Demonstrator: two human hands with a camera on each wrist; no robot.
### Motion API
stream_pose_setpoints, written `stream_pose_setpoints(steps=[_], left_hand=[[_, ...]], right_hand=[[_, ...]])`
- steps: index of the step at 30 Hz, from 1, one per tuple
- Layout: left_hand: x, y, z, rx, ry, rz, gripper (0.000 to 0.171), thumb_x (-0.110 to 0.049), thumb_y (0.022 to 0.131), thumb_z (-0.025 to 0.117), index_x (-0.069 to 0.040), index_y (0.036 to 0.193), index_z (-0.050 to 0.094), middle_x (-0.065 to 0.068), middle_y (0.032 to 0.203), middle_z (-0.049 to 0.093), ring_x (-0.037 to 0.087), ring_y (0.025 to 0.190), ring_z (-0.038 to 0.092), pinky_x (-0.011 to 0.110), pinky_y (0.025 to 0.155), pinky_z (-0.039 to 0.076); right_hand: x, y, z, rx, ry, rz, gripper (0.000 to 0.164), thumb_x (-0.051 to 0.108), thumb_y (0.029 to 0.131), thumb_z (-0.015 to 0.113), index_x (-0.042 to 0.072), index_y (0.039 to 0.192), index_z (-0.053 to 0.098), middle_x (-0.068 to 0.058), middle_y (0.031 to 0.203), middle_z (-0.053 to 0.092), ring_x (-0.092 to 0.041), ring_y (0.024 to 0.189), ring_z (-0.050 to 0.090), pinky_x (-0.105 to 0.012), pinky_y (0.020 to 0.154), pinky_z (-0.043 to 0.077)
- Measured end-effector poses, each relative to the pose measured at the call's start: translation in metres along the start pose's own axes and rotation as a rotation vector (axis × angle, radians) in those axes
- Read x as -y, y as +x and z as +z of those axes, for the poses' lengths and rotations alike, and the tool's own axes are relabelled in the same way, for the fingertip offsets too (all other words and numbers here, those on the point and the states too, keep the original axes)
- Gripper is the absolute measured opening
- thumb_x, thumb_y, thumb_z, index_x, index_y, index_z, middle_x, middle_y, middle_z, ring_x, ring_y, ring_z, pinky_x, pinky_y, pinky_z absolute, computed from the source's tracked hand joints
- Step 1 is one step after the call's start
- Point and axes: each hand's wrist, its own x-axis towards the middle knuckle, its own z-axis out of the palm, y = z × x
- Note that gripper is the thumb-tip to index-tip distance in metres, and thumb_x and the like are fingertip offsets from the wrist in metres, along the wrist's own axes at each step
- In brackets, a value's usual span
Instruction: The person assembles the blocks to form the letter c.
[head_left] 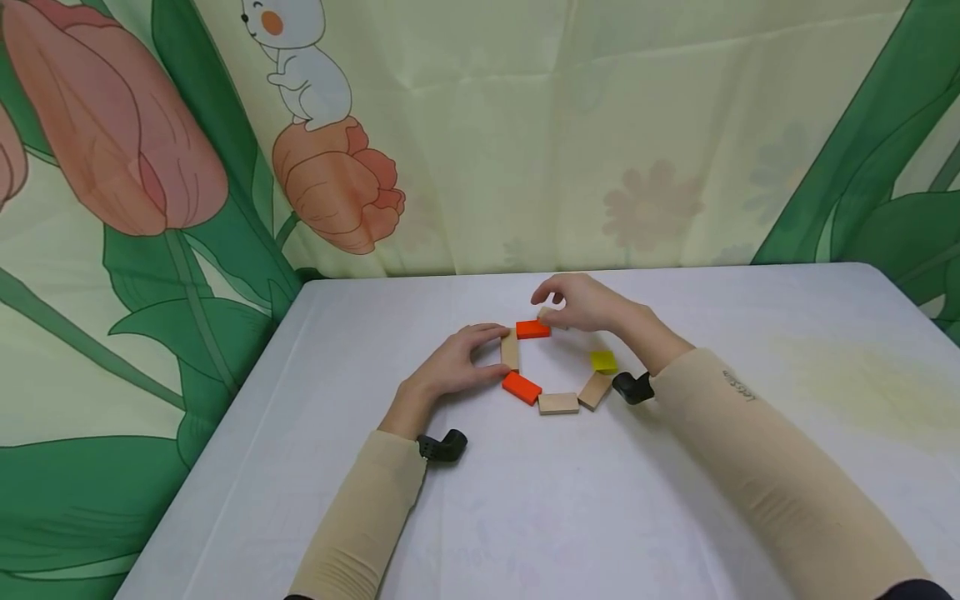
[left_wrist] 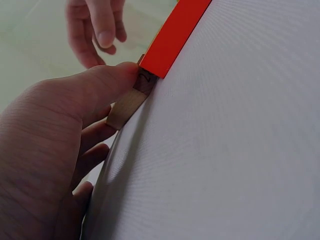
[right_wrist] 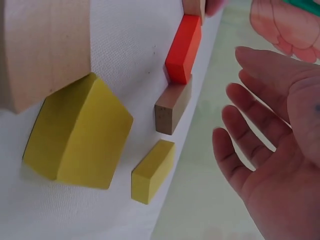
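Flat rectangular blocks form a ring on the table. My left hand (head_left: 467, 360) holds the plain wooden block (head_left: 510, 351) at the ring's left side, thumb by its near end and a finger by its far end. A red block (head_left: 521, 388) adjoins its near end, another red block (head_left: 533, 330) its far end. My right hand (head_left: 581, 302) hovers at the back, beside a plain wooden block (right_wrist: 173, 105); in the right wrist view its fingers are spread, holding nothing. A yellow block (right_wrist: 152, 172) lies near that block, hidden by the hand in the head view.
At the ring's near side lie a plain wooden block (head_left: 558, 404) and an angled one (head_left: 595, 391), with a yellow block (head_left: 603, 361) just beyond. A white cloth covers the table (head_left: 480, 517). Behind it hangs a printed curtain (head_left: 510, 167).
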Motion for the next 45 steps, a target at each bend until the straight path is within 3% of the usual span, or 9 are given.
stream_pose_setpoints(steps=[11, 22, 36, 45], left_hand=[[0.002, 0.0, 0.001, -0.001, 0.005, 0.011, 0.063, -0.038, 0.09, 0.075, -0.021, 0.147, 0.055, 0.0, 0.149, 0.049, 0.021, 0.14, 0.039, 0.043, 0.115, 0.032], [0.001, 0.0, 0.001, 0.001, 0.014, -0.005, 0.064, -0.04, 0.09, 0.075, -0.022, 0.148, 0.054, -0.001, 0.151, 0.048, 0.021, 0.141, 0.038, 0.045, 0.115, 0.032], [0.0, -0.002, 0.002, -0.004, 0.005, -0.013, 0.063, -0.038, 0.09, 0.075, -0.022, 0.148, 0.054, 0.0, 0.151, 0.048, 0.021, 0.141, 0.039, 0.046, 0.115, 0.033], [-0.002, -0.001, 0.001, 0.004, 0.001, -0.023, 0.063, -0.039, 0.091, 0.074, -0.023, 0.148, 0.054, -0.001, 0.151, 0.047, 0.02, 0.141, 0.038, 0.046, 0.115, 0.033]], right_hand=[[-0.002, 0.014, 0.007, 0.063, -0.001, 0.044, 0.03, 0.009, 0.094, 0.07, 0.007, 0.124, 0.069, -0.011, 0.125, 0.063, -0.032, 0.119, 0.053, -0.041, 0.092, 0.051], [-0.003, 0.021, 0.014, 0.113, -0.016, 0.049, 0.03, 0.007, 0.091, 0.073, 0.007, 0.121, 0.071, -0.011, 0.119, 0.065, -0.031, 0.108, 0.055, -0.042, 0.095, 0.049], [-0.006, 0.022, 0.021, 0.117, -0.056, 0.005, 0.031, 0.006, 0.091, 0.074, 0.006, 0.121, 0.071, -0.008, 0.108, 0.068, -0.028, 0.102, 0.055, -0.041, 0.095, 0.049], [-0.006, 0.024, 0.014, 0.096, -0.051, -0.002, 0.03, 0.005, 0.091, 0.07, 0.008, 0.121, 0.071, -0.011, 0.115, 0.067, -0.031, 0.107, 0.055, -0.045, 0.096, 0.048]])
